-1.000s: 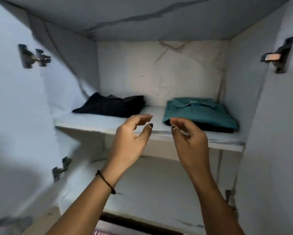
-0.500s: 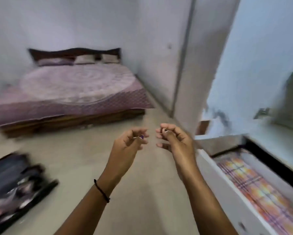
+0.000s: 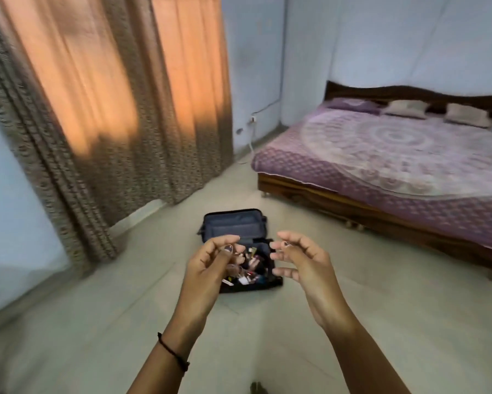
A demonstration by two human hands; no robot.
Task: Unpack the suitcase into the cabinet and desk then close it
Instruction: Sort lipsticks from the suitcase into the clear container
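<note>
A dark blue suitcase point(image 3: 233, 226) lies open on the floor in the middle of the view, its lid flat toward the curtain. Several small colourful items point(image 3: 253, 268) fill its near half, partly hidden by my hands. My left hand point(image 3: 210, 268) and my right hand point(image 3: 301, 265) are raised in front of me, above the suitcase in the picture, fingers loosely curled and holding nothing. The cabinet and desk are out of view.
A low bed point(image 3: 395, 155) with a purple patterned cover stands at the right. Long orange-brown curtains point(image 3: 102, 109) hang at the left. Pale tiled floor point(image 3: 96, 322) stretches between me and the suitcase.
My view has swung from the cabinet shelf with folded clothes, past the bed, to the suitcase on the floor. Both hands stay raised and hold nothing throughout.
</note>
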